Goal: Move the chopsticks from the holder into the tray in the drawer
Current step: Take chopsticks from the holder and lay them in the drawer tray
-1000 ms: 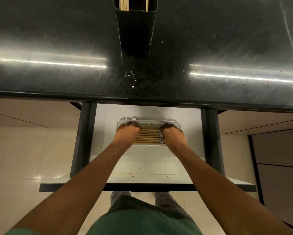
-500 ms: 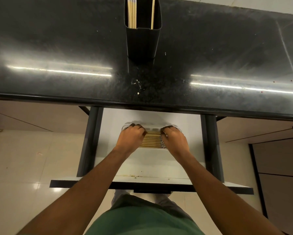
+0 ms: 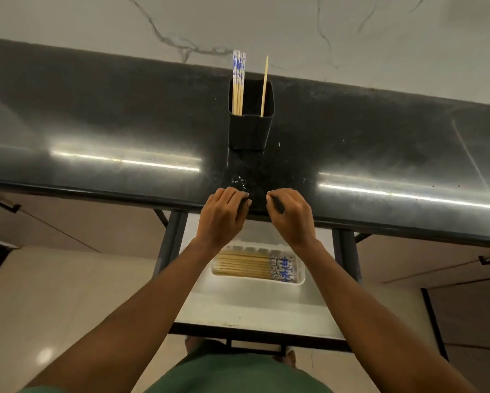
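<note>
Both hands are now curling loosely with nothing visibly gripped: the left hand (image 3: 224,214) and the right hand (image 3: 290,215) are hovering over the front edge of the black countertop (image 3: 96,123), fingers half-closed. A second ago both hands were resting down in the tray, pressing on the laid chopsticks; they are now rising clear of the drawer and heading toward 12 o'clock. Below the wrists, at 6 o'clock from the hands, the white tray (image 3: 300,280) is sitting in the open drawer (image 3: 252,310), holding a flat row of bamboo chopsticks (image 3: 246,265) with their blue-patterned ends pointing to 3 o'clock. At 12 o'clock from the hands, well apart, the black holder (image 3: 250,129) is standing upright on the countertop with a cluster of blue-patterned chopsticks (image 3: 238,80) at its left corner and one plain chopstick (image 3: 264,83) at its right. By judgement, one batch is deposited and the reach for the remaining sticks is beginning.
</note>
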